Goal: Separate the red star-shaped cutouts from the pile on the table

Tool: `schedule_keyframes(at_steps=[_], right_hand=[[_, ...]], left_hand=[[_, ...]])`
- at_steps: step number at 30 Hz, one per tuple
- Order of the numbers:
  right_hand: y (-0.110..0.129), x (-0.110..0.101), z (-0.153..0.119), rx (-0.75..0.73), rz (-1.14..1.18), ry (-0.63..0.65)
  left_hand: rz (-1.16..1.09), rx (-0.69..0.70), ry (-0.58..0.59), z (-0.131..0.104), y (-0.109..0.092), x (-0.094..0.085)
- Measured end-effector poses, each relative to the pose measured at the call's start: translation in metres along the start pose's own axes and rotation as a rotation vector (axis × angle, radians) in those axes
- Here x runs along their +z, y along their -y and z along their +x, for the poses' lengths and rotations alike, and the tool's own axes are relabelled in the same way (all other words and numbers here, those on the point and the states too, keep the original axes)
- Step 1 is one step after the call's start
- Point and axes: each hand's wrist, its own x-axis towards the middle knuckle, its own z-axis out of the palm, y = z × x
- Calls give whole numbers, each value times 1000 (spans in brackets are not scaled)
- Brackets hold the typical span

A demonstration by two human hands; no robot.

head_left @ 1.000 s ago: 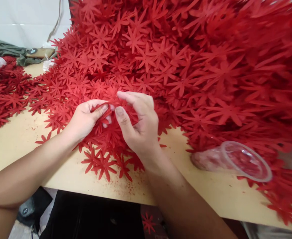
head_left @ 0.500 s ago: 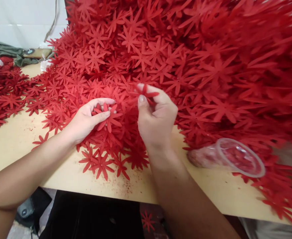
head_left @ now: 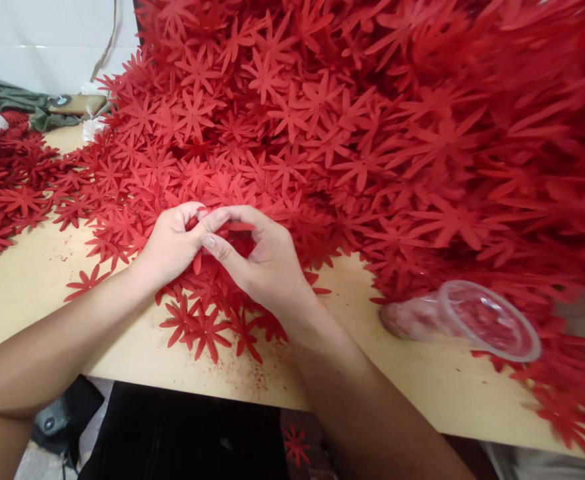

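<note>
Left hand point(head_left: 171, 239) and right hand point(head_left: 268, 263) pinch red petals point(head_left: 241, 227); a clear cup point(head_left: 535, 350) contains reddish bits point(head_left: 490, 317).

The held red flower stuff point(head_left: 197, 261) is mostly hidden tbh, can't tell how many pieces, just some skinny petals poking out above a messy heap of matching cutouts point(head_left: 292, 113).

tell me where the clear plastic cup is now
In the head view, the clear plastic cup is on the right side of the table, beside the pile of red flower cutouts and right of the right hand.
</note>
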Motion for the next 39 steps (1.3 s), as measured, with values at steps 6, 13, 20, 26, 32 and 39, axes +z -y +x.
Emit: schedule_keyframes(at_steps=[6, 13, 20, 26, 32, 39], right_hand=[[-10, -5, 4, 45, 18, -196], [-28, -29, 7, -76, -245, -421], [-2, -13, 3, -92, -163, -146], [-11, 0, 4, 22, 95, -94], [-34, -17, 8, 33, -24, -364], [-19, -25, 7, -71, -190, -307]], left_hand=[[-47, 27, 65, -1, -1, -4], [24, 22, -83, 2, -2, -4], [88, 10, 6, 1, -2, -1], [-28, -49, 133, -2, 0, 0], [39, -10, 86, -1, -4, -1], [71, -32, 10, 2, -1, -2]])
